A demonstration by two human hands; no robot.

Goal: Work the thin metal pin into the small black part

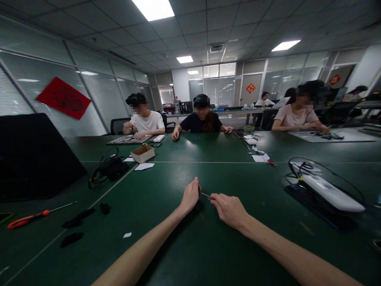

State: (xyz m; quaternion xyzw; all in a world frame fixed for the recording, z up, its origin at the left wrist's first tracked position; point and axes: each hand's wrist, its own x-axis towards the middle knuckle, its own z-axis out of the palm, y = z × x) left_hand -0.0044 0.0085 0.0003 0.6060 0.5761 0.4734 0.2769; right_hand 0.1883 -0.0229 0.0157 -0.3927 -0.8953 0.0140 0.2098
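Both my hands are over the middle of the green table (160, 222), with a thin metal rod (204, 194) spanning the short gap between them. My right hand (230, 209) is closed around the rod's right end, thumb and fingers pinched together; any handle is hidden inside it. My left hand (190, 196) is closed, thumb up, with the back of the hand towards me. A sliver of something dark shows at its inner edge, where the rod's left end meets it. The fingers there are mostly hidden, and I cannot tell what they hold.
At left lie an orange-and-black screwdriver (32, 218), black scraps (79, 218) and a black monitor-like panel (38, 157). Beyond are a cardboard box (143, 154) and cabled black device (113, 169). A white power strip-like device (331, 192) lies right. Several people sit across the table.
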